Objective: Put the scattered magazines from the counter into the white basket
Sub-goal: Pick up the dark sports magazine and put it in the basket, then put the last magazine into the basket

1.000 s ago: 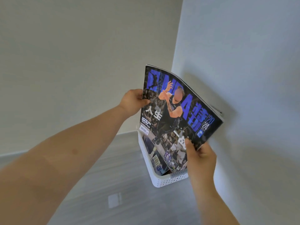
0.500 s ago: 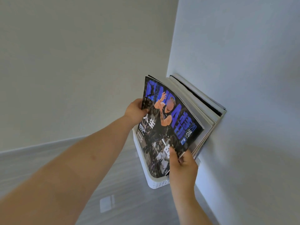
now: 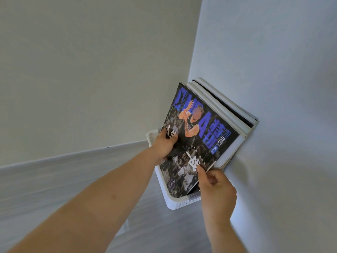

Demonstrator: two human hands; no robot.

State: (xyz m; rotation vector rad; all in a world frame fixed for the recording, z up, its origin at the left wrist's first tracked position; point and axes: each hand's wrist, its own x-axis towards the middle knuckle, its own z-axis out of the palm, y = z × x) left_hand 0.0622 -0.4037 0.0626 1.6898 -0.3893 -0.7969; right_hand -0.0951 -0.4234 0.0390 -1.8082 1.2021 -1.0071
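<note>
1. Right hand, nearest: pinching the basketball magazine at its lower corner.
2. Left hand: gripping its left edge.
3. Lower end already inside the white basket, leaning on other magazines standing there.
4. Likely just release left; counter unseen, remainder unknown.

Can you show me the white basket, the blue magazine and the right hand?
white basket (image 3: 179, 202): head view, on its front wall with the holes.
blue magazine (image 3: 206, 132): head view, middle of the cover.
right hand (image 3: 217, 190): head view, back of the hand.
</note>
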